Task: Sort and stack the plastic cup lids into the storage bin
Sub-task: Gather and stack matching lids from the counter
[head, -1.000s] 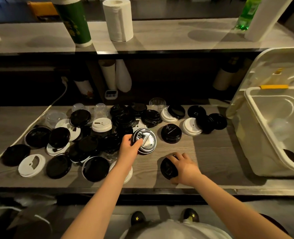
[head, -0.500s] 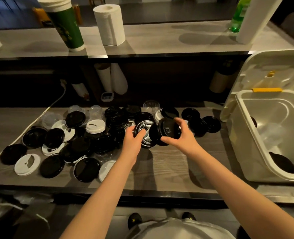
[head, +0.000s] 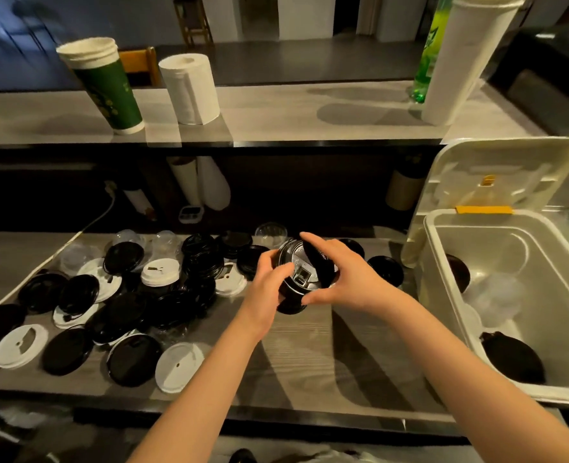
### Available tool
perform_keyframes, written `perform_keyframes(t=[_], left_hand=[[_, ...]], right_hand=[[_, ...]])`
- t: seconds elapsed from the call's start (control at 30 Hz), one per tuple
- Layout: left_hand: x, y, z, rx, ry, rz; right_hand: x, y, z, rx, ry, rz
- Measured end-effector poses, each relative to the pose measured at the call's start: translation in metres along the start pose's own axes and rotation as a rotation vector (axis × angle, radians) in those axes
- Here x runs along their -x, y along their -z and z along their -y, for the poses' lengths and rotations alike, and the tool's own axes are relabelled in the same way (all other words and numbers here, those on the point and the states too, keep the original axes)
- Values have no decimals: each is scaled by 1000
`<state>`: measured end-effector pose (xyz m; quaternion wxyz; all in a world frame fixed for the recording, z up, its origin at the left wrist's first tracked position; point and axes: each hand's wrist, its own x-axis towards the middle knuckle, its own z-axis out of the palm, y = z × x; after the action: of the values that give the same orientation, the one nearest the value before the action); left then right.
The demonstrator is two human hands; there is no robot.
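Gripping a lid stack (head: 297,281), left hand (head: 265,294) sits beside right hand (head: 351,279) pinching a tilted lid (head: 320,262).

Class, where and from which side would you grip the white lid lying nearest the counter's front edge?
Pinch the white round plastic lid by its near-right rim, from above: it lies flat, and a black round lid crowds its left.

Black, white and clear lids (head: 132,309), grey wood-grain counter (head: 309,355), white bin (head: 550,255) with seemingly yellow latch (head: 484,209).
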<state>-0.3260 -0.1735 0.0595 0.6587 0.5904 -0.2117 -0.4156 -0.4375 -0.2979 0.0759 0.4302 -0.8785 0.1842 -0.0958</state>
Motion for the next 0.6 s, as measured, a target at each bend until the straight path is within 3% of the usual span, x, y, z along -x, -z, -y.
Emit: perform_keyframes(t=[0.17,0.27,0.4,0.6], left_hand=[[-6,-30,4,1,-19,22],[-13,-54,9,-51,-43,80],[-26,-96,15,-174,-88,145],[-49,-154,21,-414,-43,197]], right_hand=[[14,40,-24,-146,-22,104],[25,64,-37,-379,-170,-11],[42,98,-64,-367,-291,-40],[63,144,-98,-390,-297,-172]])
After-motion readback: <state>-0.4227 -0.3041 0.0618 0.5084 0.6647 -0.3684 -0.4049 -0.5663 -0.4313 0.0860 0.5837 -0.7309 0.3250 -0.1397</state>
